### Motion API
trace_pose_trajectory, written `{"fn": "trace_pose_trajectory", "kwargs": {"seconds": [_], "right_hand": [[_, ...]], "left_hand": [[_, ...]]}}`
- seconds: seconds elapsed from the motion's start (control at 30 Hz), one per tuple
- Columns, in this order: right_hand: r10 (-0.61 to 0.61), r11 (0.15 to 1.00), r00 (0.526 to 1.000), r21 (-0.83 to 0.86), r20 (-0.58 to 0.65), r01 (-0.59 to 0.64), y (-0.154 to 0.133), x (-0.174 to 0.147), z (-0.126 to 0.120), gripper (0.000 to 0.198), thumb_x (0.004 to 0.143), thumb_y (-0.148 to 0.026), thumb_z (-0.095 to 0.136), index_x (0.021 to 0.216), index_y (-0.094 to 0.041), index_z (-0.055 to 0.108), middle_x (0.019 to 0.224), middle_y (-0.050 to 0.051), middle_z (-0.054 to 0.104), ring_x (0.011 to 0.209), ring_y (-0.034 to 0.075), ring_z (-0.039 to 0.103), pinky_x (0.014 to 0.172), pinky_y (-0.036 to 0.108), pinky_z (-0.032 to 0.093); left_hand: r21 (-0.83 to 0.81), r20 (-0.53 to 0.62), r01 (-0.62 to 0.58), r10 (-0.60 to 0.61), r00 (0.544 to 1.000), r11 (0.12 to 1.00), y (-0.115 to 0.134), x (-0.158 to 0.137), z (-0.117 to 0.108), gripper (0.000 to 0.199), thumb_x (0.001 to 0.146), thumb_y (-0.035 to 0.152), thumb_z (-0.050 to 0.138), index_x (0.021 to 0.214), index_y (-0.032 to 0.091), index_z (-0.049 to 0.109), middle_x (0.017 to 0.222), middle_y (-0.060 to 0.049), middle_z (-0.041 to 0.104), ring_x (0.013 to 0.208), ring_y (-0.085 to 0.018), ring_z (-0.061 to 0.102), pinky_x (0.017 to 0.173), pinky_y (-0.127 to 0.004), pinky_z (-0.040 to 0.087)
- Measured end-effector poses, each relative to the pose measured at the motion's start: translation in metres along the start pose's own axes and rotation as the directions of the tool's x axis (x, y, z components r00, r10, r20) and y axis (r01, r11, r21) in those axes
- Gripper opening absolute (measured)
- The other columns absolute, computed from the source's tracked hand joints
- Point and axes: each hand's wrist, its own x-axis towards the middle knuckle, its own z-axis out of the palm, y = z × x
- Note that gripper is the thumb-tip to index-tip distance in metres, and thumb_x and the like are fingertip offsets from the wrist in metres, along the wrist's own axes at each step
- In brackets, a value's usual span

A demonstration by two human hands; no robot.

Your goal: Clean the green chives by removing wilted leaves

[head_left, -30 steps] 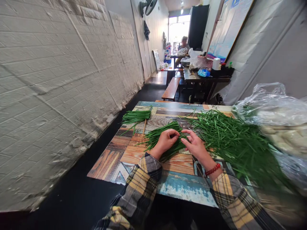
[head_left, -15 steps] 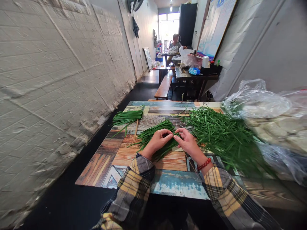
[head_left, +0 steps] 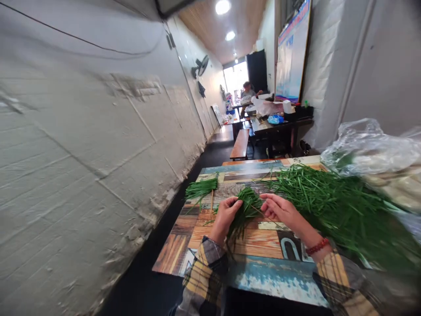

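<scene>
The left hand's fingers clasp a green bunch, seemingly to hold its stalks together, while the right hand's curl by a thin strand, grip unclear.

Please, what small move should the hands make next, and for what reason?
Probably the right hand should draw the thin tan strand snug around the bunch of long green leaves: the strand seems to run from the bunch toward the right fingertips, while the left hand grips the bunch, whose near end fans loosely.
</scene>
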Motion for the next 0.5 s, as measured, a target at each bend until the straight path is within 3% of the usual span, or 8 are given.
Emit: {"fn": "trace_pose_trajectory", "kwargs": {"seconds": [0.1, 0.2, 0.3, 0.5], "right_hand": [[-0.107, 0.984, 0.994, -0.137, 0.034, 0.111, -0.018, -0.008, 0.007, 0.042, 0.085, -0.044, 0.056, 0.118, -0.019, 0.057, 0.092, 0.006, 0.068, 0.076, 0.018, 0.065, 0.070, 0.033, 0.053], [-0.234, 0.909, 0.967, -0.332, 0.096, 0.253, -0.043, -0.021, 0.024, 0.041, 0.080, -0.035, 0.061, 0.120, -0.024, 0.060, 0.090, 0.004, 0.069, 0.073, 0.018, 0.064, 0.071, 0.034, 0.052], [-0.332, 0.802, 0.939, -0.498, 0.088, 0.330, -0.066, -0.036, 0.038, 0.033, 0.083, -0.032, 0.057, 0.114, -0.023, 0.064, 0.078, 0.003, 0.069, 0.069, 0.020, 0.063, 0.068, 0.034, 0.050], [-0.514, 0.647, 0.849, -0.594, 0.125, 0.478, -0.115, -0.070, 0.031, 0.022, 0.090, -0.031, 0.049, 0.092, -0.024, 0.070, 0.091, 0.004, 0.072, 0.086, 0.022, 0.066, 0.079, 0.037, 0.049]], "left_hand": [[-0.043, -0.108, -0.027, 0.022, 0.994, 0.999, 0.019, -0.018, -0.013, 0.041, 0.064, 0.050, 0.073, 0.076, 0.012, 0.065, 0.062, 0.002, 0.055, 0.056, -0.008, 0.046, 0.051, -0.019, 0.037], [-0.086, -0.169, -0.058, 0.043, 0.985, 0.995, 0.037, -0.039, -0.015, 0.043, 0.061, 0.053, 0.075, 0.076, 0.013, 0.064, 0.062, 0.002, 0.056, 0.055, -0.008, 0.047, 0.050, -0.019, 0.037], [-0.138, -0.147, -0.081, 0.060, 0.987, 0.987, 0.052, -0.063, -0.007, 0.045, 0.059, 0.053, 0.076, 0.077, 0.013, 0.066, 0.066, 0.000, 0.060, 0.057, -0.009, 0.051, 0.052, -0.020, 0.040], [-0.142, 0.014, -0.204, 0.208, 0.978, 0.969, 0.090, -0.116, 0.012, 0.038, 0.067, 0.045, 0.075, 0.084, 0.011, 0.071, 0.076, -0.003, 0.066, 0.066, -0.010, 0.054, 0.062, -0.020, 0.041]]}}
